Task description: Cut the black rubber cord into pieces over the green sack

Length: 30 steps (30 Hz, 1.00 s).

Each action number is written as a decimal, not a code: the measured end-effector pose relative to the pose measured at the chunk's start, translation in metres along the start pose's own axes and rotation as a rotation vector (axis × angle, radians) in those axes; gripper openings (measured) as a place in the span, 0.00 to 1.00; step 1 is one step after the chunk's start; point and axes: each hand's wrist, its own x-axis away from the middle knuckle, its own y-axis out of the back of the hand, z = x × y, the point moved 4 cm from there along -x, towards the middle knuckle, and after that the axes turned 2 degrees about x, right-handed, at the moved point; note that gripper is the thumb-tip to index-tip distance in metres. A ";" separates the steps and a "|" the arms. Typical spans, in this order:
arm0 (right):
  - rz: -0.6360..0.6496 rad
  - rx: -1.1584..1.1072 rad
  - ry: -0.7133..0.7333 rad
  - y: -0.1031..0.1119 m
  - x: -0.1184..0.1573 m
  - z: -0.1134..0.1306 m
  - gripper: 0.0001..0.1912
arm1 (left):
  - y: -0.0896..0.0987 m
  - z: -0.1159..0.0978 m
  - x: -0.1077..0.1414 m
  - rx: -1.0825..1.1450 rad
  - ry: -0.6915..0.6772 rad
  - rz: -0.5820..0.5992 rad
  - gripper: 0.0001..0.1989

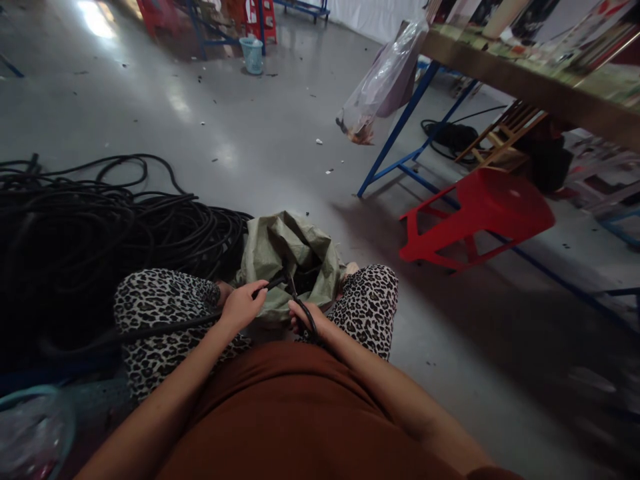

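My left hand [244,307] is closed around a black rubber hose or cord [170,327], which runs across my left thigh from the lower left. Its front end points over an open, olive woven sack [260,250] between my knees. In my right hand [309,320] is a pair of black-handled scissors [294,290], with the blades up at the tip of the cord. Whether the blades touch the cord I cannot tell. Dark pieces lie inside the sack, too shaded to make out.
A large heap of black cord [125,227] lies at my left. To the right, a red plastic stool [505,207] lies tipped by a blue-legged workbench [525,83], from which a clear plastic bag [383,80] hangs. A light blue bin [251,57] stands farther off; a tub [65,427] is lower left.
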 end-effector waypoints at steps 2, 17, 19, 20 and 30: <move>0.039 0.034 0.054 -0.001 -0.001 -0.001 0.23 | 0.000 0.000 0.000 0.000 0.002 -0.003 0.20; 0.165 0.151 0.142 -0.006 0.003 0.004 0.26 | -0.008 0.000 0.006 -0.035 0.000 0.073 0.19; 0.179 0.161 0.145 -0.006 0.003 0.004 0.26 | -0.008 -0.001 0.007 -0.044 0.005 0.074 0.19; 0.184 0.165 0.146 -0.006 0.003 0.004 0.27 | -0.007 -0.001 0.007 -0.045 0.006 0.075 0.19; 0.184 0.189 0.169 -0.006 0.007 0.012 0.25 | -0.008 0.000 0.006 -0.036 -0.003 0.075 0.19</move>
